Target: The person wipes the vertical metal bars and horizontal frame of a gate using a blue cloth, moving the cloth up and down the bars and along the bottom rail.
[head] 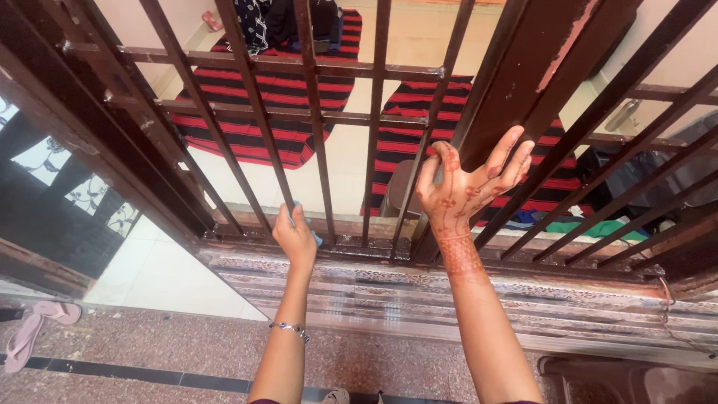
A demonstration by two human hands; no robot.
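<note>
We are pinching a soft, light blue cloth [295,217] in our closed left hand [295,238] against the stiff grille [318,135], while our open right hand [464,187] is bracing empty on its frame.

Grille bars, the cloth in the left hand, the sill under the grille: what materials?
Grille bars: likely painted metal, dark brown; thin square sections, joint lumps, chipped paint.
Cloth in the left hand: soft light blue fabric, mostly hidden.
Sill: probably stone or tile, glossy, speckled pattern.
Right hand rests on the wide frame post, same brown paint, peeling pink.
</note>
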